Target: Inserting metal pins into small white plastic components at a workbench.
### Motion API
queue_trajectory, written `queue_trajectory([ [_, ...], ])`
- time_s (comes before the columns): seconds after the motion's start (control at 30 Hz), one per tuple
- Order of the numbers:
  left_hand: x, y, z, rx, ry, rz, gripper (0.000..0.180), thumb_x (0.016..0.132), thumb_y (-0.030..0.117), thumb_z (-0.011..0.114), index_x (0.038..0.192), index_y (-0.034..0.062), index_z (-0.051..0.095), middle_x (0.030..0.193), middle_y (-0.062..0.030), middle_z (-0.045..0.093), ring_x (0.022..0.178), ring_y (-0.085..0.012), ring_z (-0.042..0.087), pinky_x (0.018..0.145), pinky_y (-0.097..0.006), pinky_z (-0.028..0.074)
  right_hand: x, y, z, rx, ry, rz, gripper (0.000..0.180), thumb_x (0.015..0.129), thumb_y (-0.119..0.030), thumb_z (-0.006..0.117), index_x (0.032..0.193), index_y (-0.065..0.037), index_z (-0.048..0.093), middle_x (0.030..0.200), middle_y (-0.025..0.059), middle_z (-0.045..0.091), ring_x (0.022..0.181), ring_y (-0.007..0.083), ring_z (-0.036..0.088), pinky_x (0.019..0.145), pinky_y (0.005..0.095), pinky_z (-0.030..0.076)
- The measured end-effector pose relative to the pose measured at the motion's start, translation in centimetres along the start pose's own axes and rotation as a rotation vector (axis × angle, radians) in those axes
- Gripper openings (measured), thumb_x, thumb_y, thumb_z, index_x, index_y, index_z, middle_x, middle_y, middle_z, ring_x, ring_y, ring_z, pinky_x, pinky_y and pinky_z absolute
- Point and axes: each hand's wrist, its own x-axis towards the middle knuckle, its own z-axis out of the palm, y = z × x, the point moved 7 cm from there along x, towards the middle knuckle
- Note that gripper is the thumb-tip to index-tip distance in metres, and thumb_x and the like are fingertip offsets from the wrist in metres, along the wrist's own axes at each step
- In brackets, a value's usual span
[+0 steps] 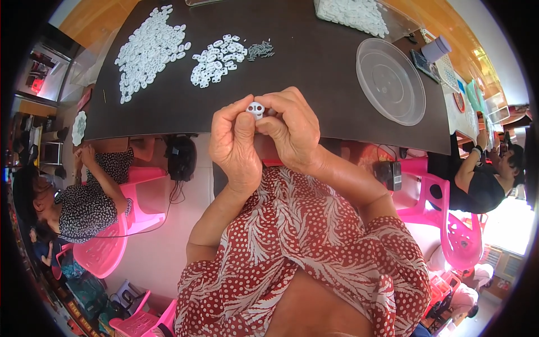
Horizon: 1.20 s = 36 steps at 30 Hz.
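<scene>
Both hands meet over the near edge of a dark table [314,62]. My left hand [234,145] and my right hand [292,129] pinch one small white plastic part [255,109] with two round holes between thumbs and fingertips. Farther out on the table lie two heaps of similar white parts, a large heap [149,50] at the left and a smaller heap [218,60] beside it. A little cluster of small dark metal pieces [260,50] lies just right of the smaller heap.
A round clear plastic lid [390,80] lies at the table's right, and a clear tray of white parts [353,12] sits at the far edge. A person sits on a pink chair [106,247] at the left; another person [483,180] sits at the right.
</scene>
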Motion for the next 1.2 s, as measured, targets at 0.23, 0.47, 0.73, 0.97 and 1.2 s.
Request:
queue_trajectory([
  [0.23,-0.1,0.2,-0.1,-0.010,0.005,-0.004,0.021,0.094,0.013,0.054,0.106,-0.0044,0.057,0.098,-0.0068,0.059,0.085,-0.0092,0.054,0.077,-0.023,0.045,0.2,0.0,0.5,0.013,0.017,-0.005,0.024,0.080,-0.007,0.067,0.098,0.004,0.058,0.086,0.0112,0.060,0.070,0.0185,0.053,0.056,0.0266,0.044],
  [0.47,-0.3,0.6,-0.3,0.132,-0.024,0.152,0.024,0.095,0.017,0.052,0.106,-0.0037,0.056,0.094,-0.0026,0.053,0.082,-0.0073,0.049,0.074,-0.022,0.043,0.0,-0.2,1.1,-0.011,0.045,-0.096,0.020,0.085,-0.010,0.063,0.097,0.005,0.057,0.084,0.0110,0.058,0.069,0.0199,0.052,0.056,0.0280,0.043],
  [0.73,-0.3,-0.2,-0.3,0.212,0.000,0.186,0.025,0.097,0.021,0.050,0.103,-0.0025,0.055,0.089,-0.0005,0.049,0.077,-0.0056,0.045,0.068,-0.020,0.040,-0.5,0.5,1.7,-0.023,0.039,-0.061,0.025,0.073,0.002,0.065,0.096,-0.001,0.055,0.082,0.0095,0.056,0.067,0.0238,0.049,0.055,0.0331,0.041],
  [0.97,-0.2,-1.7,-0.6,0.296,0.027,0.126,0.022,0.097,0.021,0.049,0.099,-0.0012,0.054,0.080,-0.0004,0.049,0.064,-0.0038,0.044,0.055,-0.019,0.039,-0.9,1.6,1.8,-0.053,0.059,-0.053,0.023,0.073,0.001,0.065,0.093,-0.002,0.055,0.082,0.0100,0.055,0.066,0.0247,0.048,0.055,0.0339,0.041],
  [1.2,0.2,-1.9,-0.5,0.407,0.056,0.117,0.021,0.099,0.020,0.046,0.099,-0.0006,0.053,0.085,0.0002,0.049,0.072,-0.0038,0.044,0.063,-0.020,0.040,-0.8,2.4,2.1,-0.071,0.060,-0.009,0.023,0.071,0.002,0.065,0.091,-0.002,0.054,0.080,0.0101,0.056,0.067,0.0268,0.050,0.056,0.0346,0.042],
])
